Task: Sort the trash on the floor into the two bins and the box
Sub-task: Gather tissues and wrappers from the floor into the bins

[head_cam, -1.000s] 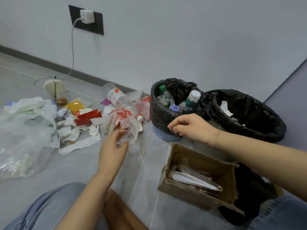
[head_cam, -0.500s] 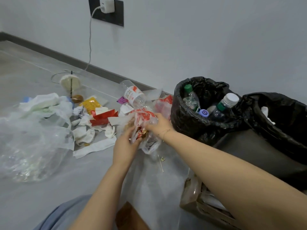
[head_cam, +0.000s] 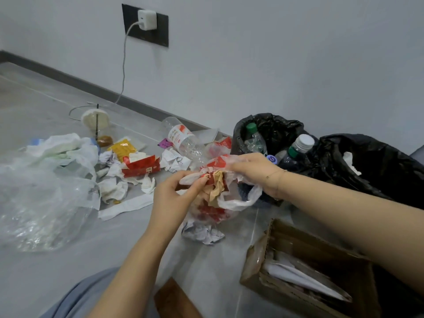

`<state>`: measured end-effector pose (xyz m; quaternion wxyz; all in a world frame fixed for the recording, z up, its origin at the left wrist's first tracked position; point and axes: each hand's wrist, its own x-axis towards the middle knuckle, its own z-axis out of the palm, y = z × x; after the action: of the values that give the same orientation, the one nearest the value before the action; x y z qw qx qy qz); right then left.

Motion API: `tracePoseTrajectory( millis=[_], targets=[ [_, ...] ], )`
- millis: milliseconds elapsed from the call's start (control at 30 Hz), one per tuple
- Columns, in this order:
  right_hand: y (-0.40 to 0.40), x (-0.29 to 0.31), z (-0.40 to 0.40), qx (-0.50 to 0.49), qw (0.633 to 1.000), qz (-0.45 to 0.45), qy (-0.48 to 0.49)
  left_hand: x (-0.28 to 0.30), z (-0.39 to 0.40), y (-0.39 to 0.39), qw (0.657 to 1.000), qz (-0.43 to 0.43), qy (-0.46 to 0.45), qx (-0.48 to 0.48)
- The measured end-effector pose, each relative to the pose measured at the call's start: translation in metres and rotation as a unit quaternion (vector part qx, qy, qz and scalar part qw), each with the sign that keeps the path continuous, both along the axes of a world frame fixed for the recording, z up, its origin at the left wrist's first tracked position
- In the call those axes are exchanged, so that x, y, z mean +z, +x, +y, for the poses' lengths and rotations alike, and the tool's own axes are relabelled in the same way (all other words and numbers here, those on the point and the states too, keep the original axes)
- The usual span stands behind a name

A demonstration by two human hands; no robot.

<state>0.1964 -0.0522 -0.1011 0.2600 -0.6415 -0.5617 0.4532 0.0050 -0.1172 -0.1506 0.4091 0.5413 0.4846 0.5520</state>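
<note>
Both my hands hold a thin white-and-red plastic bag (head_cam: 231, 203) above the floor, with crumpled brown paper (head_cam: 216, 184) showing at its mouth. My left hand (head_cam: 176, 193) pinches the bag's near edge; my right hand (head_cam: 254, 173) grips the far edge and pulls it open. A crumpled white receipt (head_cam: 202, 234) lies on the floor just below the bag. Behind my right hand stand two black-lined bins: one (head_cam: 270, 127) holds plastic bottles, the other (head_cam: 376, 161) holds white tissue. A cardboard box (head_cam: 305, 244) with flat plastic and paper inside sits at the lower right.
Loose trash lies at the left: a clear plastic bag (head_cam: 39, 203), white tissues (head_cam: 114, 189), a red carton (head_cam: 141, 167), a yellow packet (head_cam: 122, 149), a clear bottle (head_cam: 181, 137) and a lidded cup with a straw (head_cam: 95, 119). A charger cable (head_cam: 124, 65) hangs from the wall socket.
My right hand left the bin's rim and came over to the bag that my left hand held. Both hands lifted the bag and spread it open; a crumpled receipt now lies beneath it.
</note>
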Motion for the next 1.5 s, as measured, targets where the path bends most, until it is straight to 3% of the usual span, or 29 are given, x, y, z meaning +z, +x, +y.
tracePoseTrajectory(
  millis=[167,300,433,533,700,800,933,1067,1233,1300,1367,1433,1500],
  targets=[
    [0.027,0.06,-0.03,0.08,0.996,0.031,0.028,0.039,-0.016,0.017,0.992,-0.118,-0.011,-0.035],
    [0.053,0.103,-0.049,0.112,0.991,0.068,-0.005,0.06,-0.02,0.035,0.977,-0.194,-0.042,-0.08],
    [0.082,0.126,-0.072,0.088,0.991,0.1,0.021,0.085,-0.025,0.06,0.958,-0.243,-0.052,-0.143],
    [0.104,0.123,-0.082,0.001,0.991,0.13,0.04,0.1,-0.02,0.078,0.943,-0.265,-0.061,-0.191],
    [0.137,0.119,-0.094,0.067,0.949,0.288,-0.114,0.127,-0.021,0.121,0.931,-0.279,-0.058,-0.229],
    [0.154,0.121,-0.095,0.051,0.946,0.296,-0.122,0.132,-0.018,0.146,0.949,-0.223,-0.042,-0.217],
    [0.186,0.125,-0.092,-0.004,0.967,0.251,-0.051,0.131,-0.008,0.177,0.976,-0.117,-0.03,-0.179],
    [0.221,0.122,-0.088,-0.098,0.965,0.241,0.025,0.125,0.002,0.212,0.982,-0.068,-0.021,-0.177],
    [0.268,0.124,-0.083,-0.311,0.906,0.24,0.157,0.095,0.025,0.257,0.985,0.081,0.03,-0.15],
    [0.288,0.125,-0.079,-0.401,0.871,0.2,0.2,0.082,0.026,0.275,0.965,0.165,0.092,-0.181],
    [0.301,0.119,-0.079,-0.476,0.849,0.096,0.209,0.069,0.024,0.286,0.913,0.288,0.158,-0.244],
    [0.31,0.107,-0.077,-0.486,0.849,-0.029,0.204,0.058,0.021,0.288,0.848,0.404,0.211,-0.27],
    [0.312,0.094,-0.075,-0.438,0.868,-0.097,0.212,0.052,0.021,0.285,0.828,0.426,0.253,-0.262]
  ],
)
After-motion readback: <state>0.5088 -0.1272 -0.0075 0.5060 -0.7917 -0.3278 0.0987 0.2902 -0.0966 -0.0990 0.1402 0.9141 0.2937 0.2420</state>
